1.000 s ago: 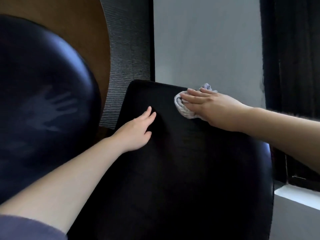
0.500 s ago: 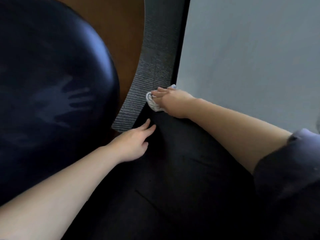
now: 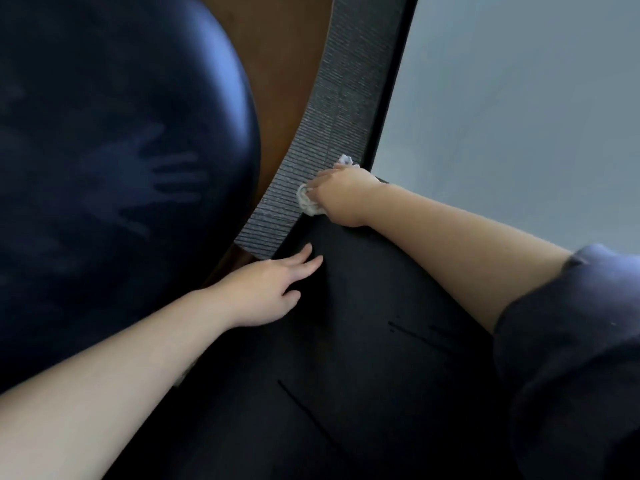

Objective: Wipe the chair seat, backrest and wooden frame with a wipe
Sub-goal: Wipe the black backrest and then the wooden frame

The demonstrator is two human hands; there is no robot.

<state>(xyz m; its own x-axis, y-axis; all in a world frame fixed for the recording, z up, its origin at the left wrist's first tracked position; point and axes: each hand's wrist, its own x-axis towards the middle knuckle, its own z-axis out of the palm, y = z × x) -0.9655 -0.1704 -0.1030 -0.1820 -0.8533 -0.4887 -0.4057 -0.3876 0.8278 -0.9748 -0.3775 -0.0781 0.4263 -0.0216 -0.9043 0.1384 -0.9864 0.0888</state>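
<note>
The chair's black backrest point(image 3: 363, 323) fills the lower middle of the view, seen from above. My right hand point(image 3: 341, 195) presses a crumpled white wipe point(image 3: 307, 201) against the backrest's far top-left corner, fingers closed on it. My left hand point(image 3: 268, 289) lies flat on the backrest's left edge, fingers stretched out and empty. The glossy black seat point(image 3: 114, 161) bulges at the left and shows a faint handprint. A strip of brown wooden frame point(image 3: 287, 81) runs between seat and backrest.
A grey ribbed panel point(image 3: 332, 126) rises just beyond the wipe, with a dark edge beside it. A pale grey wall point(image 3: 519, 116) fills the upper right. My dark sleeve point(image 3: 571, 358) covers the lower right.
My right hand has slid the wipe leftward along the backrest's top edge to its left corner. The view has swung left and down. My left hand stayed in place.
</note>
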